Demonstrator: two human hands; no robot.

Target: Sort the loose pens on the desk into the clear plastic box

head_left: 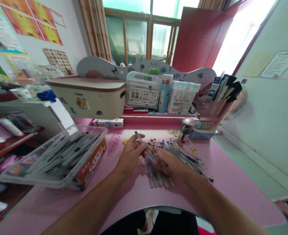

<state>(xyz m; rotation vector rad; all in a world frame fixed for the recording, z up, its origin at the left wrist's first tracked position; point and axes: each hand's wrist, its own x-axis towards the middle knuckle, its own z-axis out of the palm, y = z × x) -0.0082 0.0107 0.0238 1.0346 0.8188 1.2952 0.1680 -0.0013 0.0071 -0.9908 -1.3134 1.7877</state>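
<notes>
My left hand (132, 150) is closed around a slim pen (139, 137) with a clear barrel and a dark upper end, held at a slant above the desk. The pen's lower part runs down to my right hand (165, 160), whose curled fingers meet it; some fingertips are hidden. Just beneath my right hand, a bundle of clear pen barrels (158, 181) lies fanned on the desk, partly covered by the hand. To its right spreads a loose pile of thin pens or refills (183, 153), several with dark ends.
On the left stands a clear plastic bin (60, 182) full of pens. A pink desk (232, 182) bears a jar (186, 128) and a small blue box (202, 134) at the back right. Behind, a shelf holds a beige storage box (92, 98), marker cases (142, 94) and a pen holder (211, 104).
</notes>
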